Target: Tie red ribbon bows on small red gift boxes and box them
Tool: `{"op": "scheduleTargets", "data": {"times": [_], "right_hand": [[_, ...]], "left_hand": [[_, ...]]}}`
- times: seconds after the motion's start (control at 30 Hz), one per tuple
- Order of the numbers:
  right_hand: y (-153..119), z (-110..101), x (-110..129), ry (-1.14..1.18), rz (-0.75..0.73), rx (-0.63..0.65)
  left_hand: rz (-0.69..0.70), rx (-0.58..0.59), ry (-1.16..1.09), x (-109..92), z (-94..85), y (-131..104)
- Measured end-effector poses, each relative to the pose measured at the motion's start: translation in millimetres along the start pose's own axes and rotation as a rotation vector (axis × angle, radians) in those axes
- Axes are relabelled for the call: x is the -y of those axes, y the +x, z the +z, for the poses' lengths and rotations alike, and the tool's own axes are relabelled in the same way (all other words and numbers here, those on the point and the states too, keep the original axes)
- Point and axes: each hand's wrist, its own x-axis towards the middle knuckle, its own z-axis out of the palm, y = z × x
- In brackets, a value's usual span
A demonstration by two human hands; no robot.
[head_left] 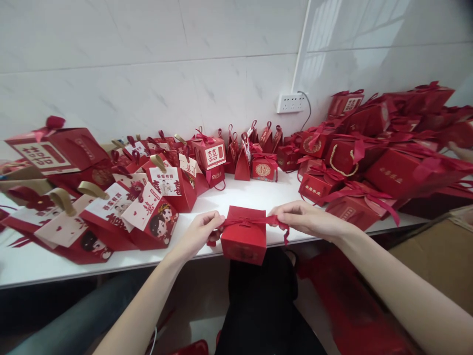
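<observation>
A small red gift box (244, 244) sits at the front edge of the white table, right before me. Across its lid runs a red ribbon (254, 220), crossed or knotted near the middle. My left hand (204, 228) pinches the ribbon's left end beside the box. On the other side, my right hand (301, 218) has its fingers closed on the ribbon's right part, and a loose tail hangs below them. The ribbon looks stretched between both hands. Whether the fingers also touch the box cannot be made out.
Several red and white handled gift boxes (150, 214) crowd the white table (236, 195) on the left. More ribboned red boxes (391, 170) are piled at the right. A power strip (290, 103) is on the tiled wall. A cardboard box (430, 251) stands at the lower right.
</observation>
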Motion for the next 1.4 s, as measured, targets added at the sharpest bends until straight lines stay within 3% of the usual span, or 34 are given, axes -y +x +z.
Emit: {"op": "scheduleTargets", "data": {"times": [0.13,0.3,0.63,0.87,1.07,1.2,1.4], "right_hand": [[14,23,15,-0.036,-0.152,-0.121],[34,49,10,-0.158,-0.219,-0.324],[39,61,-3,-0.302,-0.313,-0.369],[42,65,-7,-0.108,-0.226,-0.461],[41,64,-4,-0.178,-0.245,-0.439],[40,64,-3,-0.195,-0.245,-0.409],[41,62,-4,-0.173,-0.254,-0.392]], "left_hand": [[-0.033,0.06,0.055,-15,5.8,-6],[-0.02,0.061,0.141,-30,8.8,-14],[0.109,0.035,0.491,-61,8.4,-22],[0.271,0.093,1.062,-77,8.3,-25],[0.41,0.114,1.346,-86,13.0,-23],[0.442,0.123,1.382,-99,21.9,-14],[0.413,0.163,1.192,-105,25.7,12]]}}
